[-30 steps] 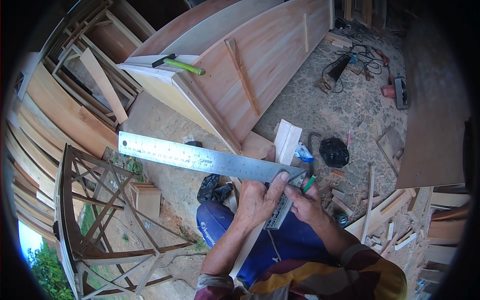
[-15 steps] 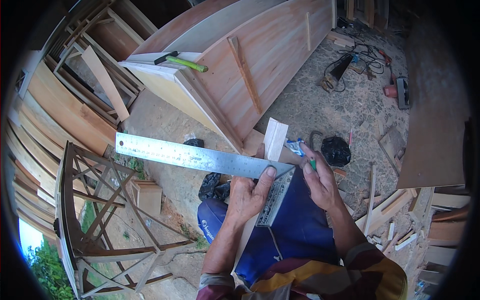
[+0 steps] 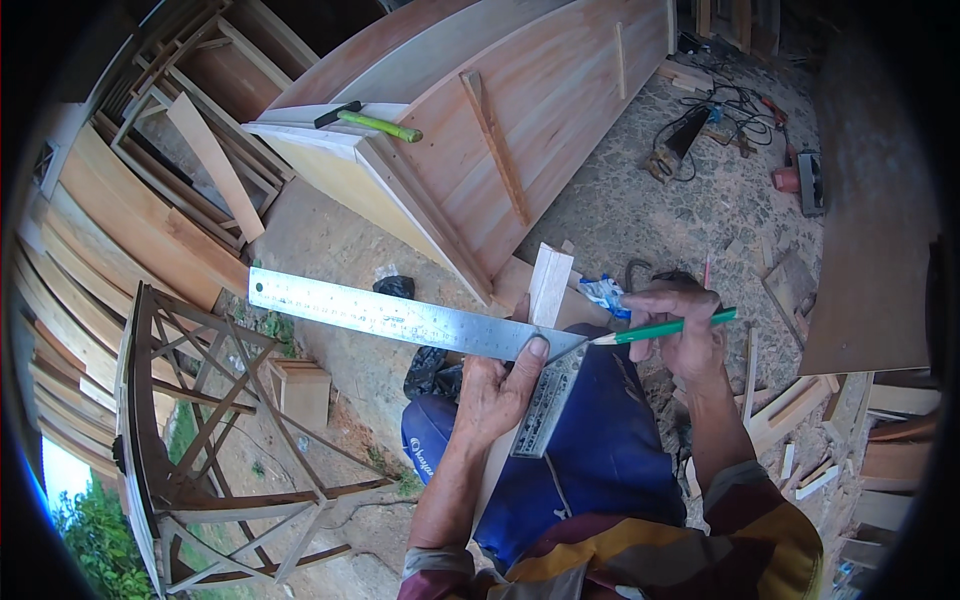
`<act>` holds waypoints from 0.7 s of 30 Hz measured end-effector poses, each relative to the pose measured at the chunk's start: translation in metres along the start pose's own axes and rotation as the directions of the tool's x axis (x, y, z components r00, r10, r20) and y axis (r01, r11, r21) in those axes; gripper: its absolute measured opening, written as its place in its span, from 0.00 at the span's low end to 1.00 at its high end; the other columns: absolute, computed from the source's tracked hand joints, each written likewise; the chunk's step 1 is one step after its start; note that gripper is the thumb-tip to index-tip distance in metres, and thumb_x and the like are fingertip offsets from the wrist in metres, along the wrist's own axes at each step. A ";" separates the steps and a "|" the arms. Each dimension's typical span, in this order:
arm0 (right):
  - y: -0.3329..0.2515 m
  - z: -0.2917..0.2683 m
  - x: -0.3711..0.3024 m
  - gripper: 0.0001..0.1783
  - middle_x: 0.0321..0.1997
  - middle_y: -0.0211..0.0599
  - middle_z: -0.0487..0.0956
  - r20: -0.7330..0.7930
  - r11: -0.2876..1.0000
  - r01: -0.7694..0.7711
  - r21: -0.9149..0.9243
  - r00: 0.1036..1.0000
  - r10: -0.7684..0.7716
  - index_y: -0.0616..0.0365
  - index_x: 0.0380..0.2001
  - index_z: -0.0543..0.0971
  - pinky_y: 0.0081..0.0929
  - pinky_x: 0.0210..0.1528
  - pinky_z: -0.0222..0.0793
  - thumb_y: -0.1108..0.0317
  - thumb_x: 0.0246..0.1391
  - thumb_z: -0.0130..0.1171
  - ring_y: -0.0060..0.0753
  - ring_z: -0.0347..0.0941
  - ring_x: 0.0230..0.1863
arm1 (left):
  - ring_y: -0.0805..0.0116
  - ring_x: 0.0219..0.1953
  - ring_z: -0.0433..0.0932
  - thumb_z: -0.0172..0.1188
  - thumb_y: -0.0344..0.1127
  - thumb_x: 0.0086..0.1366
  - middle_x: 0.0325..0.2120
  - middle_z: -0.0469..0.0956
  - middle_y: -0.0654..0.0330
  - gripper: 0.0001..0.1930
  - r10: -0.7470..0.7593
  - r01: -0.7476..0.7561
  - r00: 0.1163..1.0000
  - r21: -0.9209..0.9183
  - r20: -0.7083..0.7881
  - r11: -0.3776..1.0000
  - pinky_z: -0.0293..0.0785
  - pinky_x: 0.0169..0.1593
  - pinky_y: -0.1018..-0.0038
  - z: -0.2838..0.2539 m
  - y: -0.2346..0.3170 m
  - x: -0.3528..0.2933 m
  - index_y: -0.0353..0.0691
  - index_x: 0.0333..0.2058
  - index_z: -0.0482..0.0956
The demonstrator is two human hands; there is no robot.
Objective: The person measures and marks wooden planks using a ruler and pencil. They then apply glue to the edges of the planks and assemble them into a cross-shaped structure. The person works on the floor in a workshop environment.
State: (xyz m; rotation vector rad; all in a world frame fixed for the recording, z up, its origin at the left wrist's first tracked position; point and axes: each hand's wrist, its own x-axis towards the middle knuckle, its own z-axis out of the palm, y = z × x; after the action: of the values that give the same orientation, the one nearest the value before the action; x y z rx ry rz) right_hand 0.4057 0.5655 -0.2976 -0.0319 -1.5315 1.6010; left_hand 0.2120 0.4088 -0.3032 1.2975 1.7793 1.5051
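Note:
My left hand (image 3: pixel 492 402) is closed on a try square (image 3: pixel 390 318), its thumb pressing down near the corner. The long steel blade with ruler marks points to the far left; the short grey stock (image 3: pixel 545 410) slants down toward my lap. Under the square lies a pale wooden strip (image 3: pixel 551 285), its far end sticking out beyond the blade; the fingers beneath are mostly hidden. In my right hand (image 3: pixel 692 335) is a green pencil (image 3: pixel 660 328), held sideways. Its sharpened tip points left, close to the square's corner; whether it touches the wood I cannot tell.
A big wooden hull-like structure (image 3: pixel 560 120) stands ahead, with a green-handled hammer (image 3: pixel 380 125) on its edge. To the left is a slatted wooden frame (image 3: pixel 210 410). Power tools with cables (image 3: pixel 735 125) and wood scraps (image 3: pixel 790 410) lie on the right-hand floor.
My right hand has turned and moved rightward, bringing the pencil from nearly end-on to lying sideways, tip toward the square. The left hand keeps its hold; the whole view has shifted slightly.

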 end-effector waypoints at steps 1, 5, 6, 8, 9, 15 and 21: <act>0.002 0.006 0.004 0.26 0.32 0.43 0.81 0.022 0.991 0.076 -0.113 0.997 -0.074 0.68 0.41 0.84 0.25 0.33 0.76 0.50 0.65 0.55 0.29 0.78 0.25 | 0.62 0.47 0.79 0.58 0.45 0.71 0.40 0.81 0.51 0.30 -0.002 0.002 1.000 0.001 0.015 1.000 0.72 0.55 0.66 -0.002 -0.001 0.001 0.28 0.63 0.68; 0.013 0.012 0.012 0.12 0.36 0.43 0.84 0.139 0.927 0.220 -0.304 0.973 -0.185 0.63 0.39 0.85 0.30 0.39 0.79 0.76 0.49 0.71 0.37 0.83 0.37 | 0.63 0.47 0.79 0.57 0.43 0.71 0.40 0.81 0.51 0.29 0.008 -0.007 1.000 -0.019 0.030 1.000 0.72 0.54 0.67 -0.002 0.000 0.000 0.27 0.63 0.68; 0.013 0.013 0.015 0.13 0.36 0.43 0.84 0.169 0.908 0.249 -0.338 0.965 -0.201 0.63 0.39 0.85 0.31 0.40 0.79 0.78 0.48 0.70 0.39 0.83 0.38 | 0.63 0.47 0.79 0.58 0.43 0.71 0.40 0.81 0.51 0.29 0.004 -0.003 0.999 -0.022 0.035 1.000 0.72 0.54 0.67 -0.002 0.001 0.000 0.27 0.63 0.68; 0.018 0.012 0.018 0.12 0.36 0.41 0.84 0.224 0.890 0.288 -0.353 0.950 -0.219 0.62 0.39 0.85 0.32 0.42 0.80 0.78 0.48 0.70 0.39 0.83 0.40 | 0.64 0.46 0.79 0.58 0.42 0.71 0.40 0.81 0.50 0.29 0.000 0.001 0.999 -0.032 0.050 0.999 0.72 0.54 0.67 -0.001 0.001 0.000 0.26 0.62 0.69; 0.020 0.011 0.019 0.12 0.36 0.40 0.84 0.251 0.880 0.308 -0.362 0.941 -0.227 0.62 0.38 0.85 0.32 0.43 0.80 0.78 0.48 0.70 0.40 0.83 0.41 | 0.64 0.46 0.79 0.58 0.43 0.71 0.40 0.81 0.50 0.29 -0.003 0.005 0.998 -0.031 0.060 1.000 0.73 0.54 0.67 0.000 0.002 0.001 0.25 0.62 0.69; 0.022 0.006 0.023 0.12 0.38 0.40 0.85 0.288 0.895 0.281 -0.345 0.940 -0.185 0.59 0.37 0.85 0.33 0.44 0.80 0.77 0.47 0.72 0.38 0.84 0.41 | 0.66 0.46 0.78 0.58 0.43 0.72 0.41 0.81 0.52 0.29 -0.023 0.028 0.995 -0.051 0.098 0.998 0.72 0.55 0.68 0.002 -0.002 0.001 0.24 0.61 0.69; 0.014 0.005 0.022 0.05 0.37 0.40 0.85 0.335 0.862 0.213 -0.459 0.941 -0.054 0.59 0.34 0.84 0.32 0.40 0.79 0.72 0.54 0.66 0.37 0.83 0.37 | 0.69 0.48 0.76 0.56 0.39 0.73 0.46 0.79 0.54 0.29 -0.148 0.162 0.983 -0.144 0.104 0.976 0.71 0.56 0.72 0.005 -0.009 -0.002 0.26 0.65 0.64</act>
State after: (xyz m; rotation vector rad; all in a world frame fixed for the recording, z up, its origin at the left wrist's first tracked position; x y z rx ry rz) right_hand 0.3817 0.5774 -0.2961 0.0508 -2.1123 1.1030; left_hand 0.2135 0.4100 -0.3133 1.1086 1.6337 1.4394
